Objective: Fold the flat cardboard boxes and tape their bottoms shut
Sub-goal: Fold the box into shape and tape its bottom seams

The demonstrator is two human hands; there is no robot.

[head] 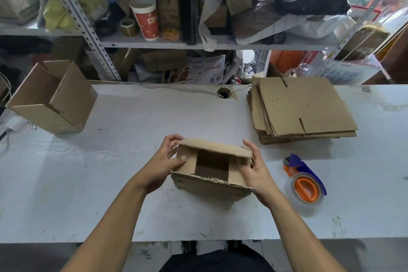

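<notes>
A small brown cardboard box [212,185] stands on the white table [110,172] in front of me, its open end up with the two side flaps folded inward. My left hand [164,163] grips its left side, thumb on the left flap and fingers curled over the far flap's edge. My right hand [256,170] holds the right side, fingers around the far flap's right corner. A stack of flat cardboard boxes [302,108] lies at the back right. A tape dispenser [305,181] with an orange core and a blue handle lies right of my right hand.
A folded box [53,97] with raised flaps sits at the back left edge of the table. Cluttered metal shelves [154,40] stand behind the table, with a red paper cup [146,17] on them. A cable hole [223,93] is in the table's far edge.
</notes>
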